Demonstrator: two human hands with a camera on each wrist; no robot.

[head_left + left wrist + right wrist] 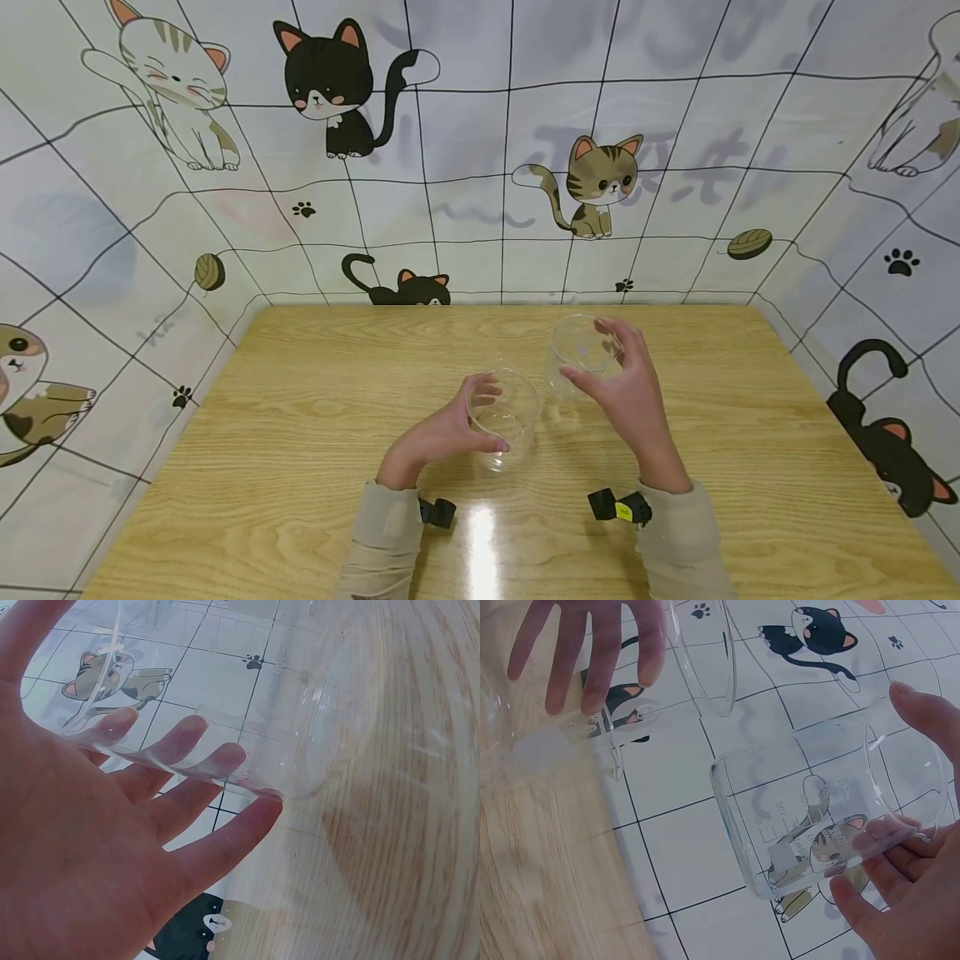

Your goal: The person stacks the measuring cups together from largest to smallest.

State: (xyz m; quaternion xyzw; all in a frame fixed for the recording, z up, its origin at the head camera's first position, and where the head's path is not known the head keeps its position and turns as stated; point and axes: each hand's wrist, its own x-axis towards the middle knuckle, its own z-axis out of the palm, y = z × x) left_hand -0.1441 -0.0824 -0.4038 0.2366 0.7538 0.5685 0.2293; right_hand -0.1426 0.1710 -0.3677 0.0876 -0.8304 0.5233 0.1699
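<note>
My left hand (444, 429) holds a clear glass beaker (510, 417) at the middle of the table, thumb on the near side and fingers round the far side. In the left wrist view those fingers (225, 761) show through or beside the glass. My right hand (632, 398) grips a second, smaller-looking beaker (581, 346) near its rim, farther back and to the right. In the right wrist view this beaker (802, 814) has white printed volume marks and appears held up off the table. The two beakers stand apart, and I see no contents in either.
The wood-grain table (315, 467) ends at a back edge against a white cloth wall (465, 208) printed with cats and grid lines. Similar cloth walls rise on both sides. Small black devices (620, 507) sit at both wrists.
</note>
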